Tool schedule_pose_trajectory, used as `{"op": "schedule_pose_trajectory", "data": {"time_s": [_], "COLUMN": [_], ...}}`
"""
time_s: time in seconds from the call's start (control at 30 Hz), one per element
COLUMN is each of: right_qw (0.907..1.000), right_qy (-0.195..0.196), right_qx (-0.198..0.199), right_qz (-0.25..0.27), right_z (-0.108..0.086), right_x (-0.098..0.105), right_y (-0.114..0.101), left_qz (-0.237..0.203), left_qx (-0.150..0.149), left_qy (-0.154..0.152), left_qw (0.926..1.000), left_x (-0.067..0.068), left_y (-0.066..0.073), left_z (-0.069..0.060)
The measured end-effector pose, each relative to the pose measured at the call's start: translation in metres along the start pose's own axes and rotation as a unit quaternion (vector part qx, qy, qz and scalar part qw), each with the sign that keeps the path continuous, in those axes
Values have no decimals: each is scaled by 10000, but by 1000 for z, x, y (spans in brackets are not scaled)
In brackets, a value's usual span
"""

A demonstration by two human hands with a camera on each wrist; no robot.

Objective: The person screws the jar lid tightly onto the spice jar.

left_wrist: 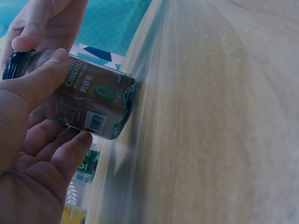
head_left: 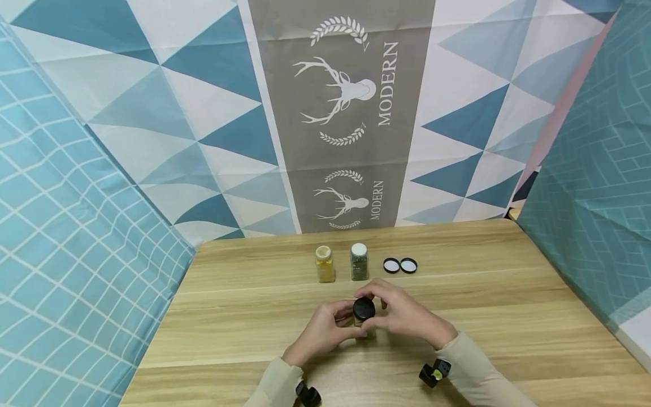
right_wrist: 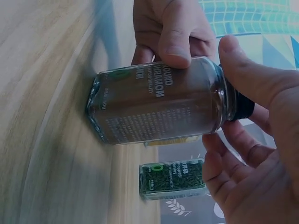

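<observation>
A square glass jar of ground cinnamon (right_wrist: pixel 159 102), full of brown powder, is upright near the front middle of the table. My left hand (head_left: pixel 325 329) grips its body from the left, thumb on one face and fingers on the other. Around the black lid (head_left: pixel 363 309) and the neck, the thumb and fingers of my right hand (head_left: pixel 407 316) close from the right. The lid is on the jar. Whether the jar's base touches the wood cannot be told.
Behind the hands stand a jar of yellow powder (head_left: pixel 325 265) and a white-topped jar of green flakes (head_left: pixel 359 264), both without black lids. To their right, two black lids (head_left: pixel 391 265) lie side by side, white insides up. Patterned cloth (head_left: pixel 218 141) hangs behind the wooden table (head_left: pixel 244 316).
</observation>
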State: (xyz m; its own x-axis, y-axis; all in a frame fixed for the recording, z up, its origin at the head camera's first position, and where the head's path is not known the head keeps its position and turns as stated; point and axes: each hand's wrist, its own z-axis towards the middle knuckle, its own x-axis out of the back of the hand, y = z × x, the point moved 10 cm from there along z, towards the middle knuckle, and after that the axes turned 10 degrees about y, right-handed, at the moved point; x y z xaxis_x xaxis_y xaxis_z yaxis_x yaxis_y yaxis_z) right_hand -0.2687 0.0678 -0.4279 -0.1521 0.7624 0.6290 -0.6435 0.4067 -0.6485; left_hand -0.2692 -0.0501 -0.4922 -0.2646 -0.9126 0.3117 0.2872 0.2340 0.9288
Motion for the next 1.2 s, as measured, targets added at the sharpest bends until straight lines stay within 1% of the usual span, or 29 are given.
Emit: {"op": "schedule_pose_trajectory", "data": {"time_s": [0.07, 0.13, 0.3, 0.5, 0.73, 0.9, 0.97, 1.13, 1.2], "right_qw": [9999, 9998, 9976, 9949, 9945, 9948, 9948, 9957, 9961], "right_qy": [-86, -137, -106, -200, -310, -292, -249, -93, -40], "right_qx": [-86, -77, 166, 324, 332, 561, 575, 352, 329], "right_qz": [4, 145, 666, 932, 945, 804, 798, 851, 817], "right_z": [-2, -4, -6, -5, -5, -6, -6, -6, -6], "right_x": [-2, -2, 2, -1, -5, -4, -3, -2, -1], "right_y": [2, 3, 1, -1, -3, -6, -6, -1, 0], "left_qz": [43, 26, -87, -98, -144, -122, -129, -151, -150], "left_qx": [30, 95, 213, 173, 207, 189, 183, 145, 119], "left_qy": [11, 8, 30, 25, -3, 4, 3, 14, 29], "left_qw": [10000, 10000, 9997, 9998, 9997, 9997, 9997, 9998, 9998], "left_x": [0, -1, -1, -1, -1, -1, -1, -1, 0], "left_y": [0, -1, -2, 0, -2, -2, -2, -2, -1], "left_z": [0, -1, 0, 0, -1, -1, -1, 0, 1]}}
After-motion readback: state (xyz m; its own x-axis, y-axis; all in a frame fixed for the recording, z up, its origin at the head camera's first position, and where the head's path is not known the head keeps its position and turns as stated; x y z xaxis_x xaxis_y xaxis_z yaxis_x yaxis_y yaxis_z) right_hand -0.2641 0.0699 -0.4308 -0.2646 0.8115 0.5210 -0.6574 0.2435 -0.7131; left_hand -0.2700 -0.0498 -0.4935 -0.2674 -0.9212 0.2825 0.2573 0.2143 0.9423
